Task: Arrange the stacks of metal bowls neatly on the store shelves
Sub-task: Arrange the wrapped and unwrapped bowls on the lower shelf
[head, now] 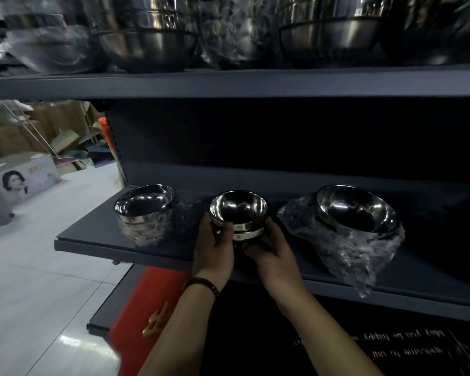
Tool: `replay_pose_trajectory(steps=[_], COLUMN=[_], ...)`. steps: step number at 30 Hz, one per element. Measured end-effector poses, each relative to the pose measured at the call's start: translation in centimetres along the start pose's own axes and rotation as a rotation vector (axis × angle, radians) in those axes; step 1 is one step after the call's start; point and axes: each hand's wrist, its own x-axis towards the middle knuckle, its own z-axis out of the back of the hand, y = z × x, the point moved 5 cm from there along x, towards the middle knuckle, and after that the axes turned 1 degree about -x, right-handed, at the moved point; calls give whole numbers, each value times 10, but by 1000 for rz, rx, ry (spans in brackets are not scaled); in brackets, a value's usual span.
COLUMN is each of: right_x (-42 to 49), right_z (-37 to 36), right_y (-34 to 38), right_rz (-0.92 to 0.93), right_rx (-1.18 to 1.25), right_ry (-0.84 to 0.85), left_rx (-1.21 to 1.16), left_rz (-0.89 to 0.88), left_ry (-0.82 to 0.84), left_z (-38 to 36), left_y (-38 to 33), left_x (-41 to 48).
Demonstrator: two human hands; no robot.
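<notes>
A small stack of shiny metal bowls (238,210) stands on the dark grey middle shelf (98,237), with barcode stickers on its rims. My left hand (213,246) grips its left side and my right hand (273,252) grips its right side and base. To its left sits a stack of bowls in clear plastic wrap (144,210). On the right, a larger wrapped stack (356,210) tilts, its plastic hanging over the shelf edge.
The upper shelf (228,82) carries several stacks of large steel bowls (147,44), some in plastic. A red item (136,316) lies on the lowest shelf below. White tiled floor and a printed cardboard box (19,180) are at the left.
</notes>
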Motion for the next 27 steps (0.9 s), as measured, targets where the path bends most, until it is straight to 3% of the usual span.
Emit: replay_pose_trajectory(steps=[5, 8, 11, 15, 17, 20, 27], right_x=[-11, -28, -47, -58, -56, -47, -31], right_z=[2, 11, 39, 103, 137, 174, 184], right_y=[12, 44, 85, 118, 111, 90, 67], right_rz=[0, 80, 247, 421, 403, 297, 343], right_rx=[-115, -372, -487, -706, -850, -965, -958], right_ry=[46, 86, -16, -277, -358, -319, -259], left_rx=[26, 262, 644, 803, 786, 731, 752], left_rz=[5, -83, -279, -400, -402, -390, -414], left_ry=[-57, -46, 14, 113, 137, 147, 169], left_z=[12, 19, 17, 4, 1, 3, 5], left_y=[1, -2, -14, -18, -17, -21, -30], left_x=[1, 0, -6, -7, -4, -2, 3])
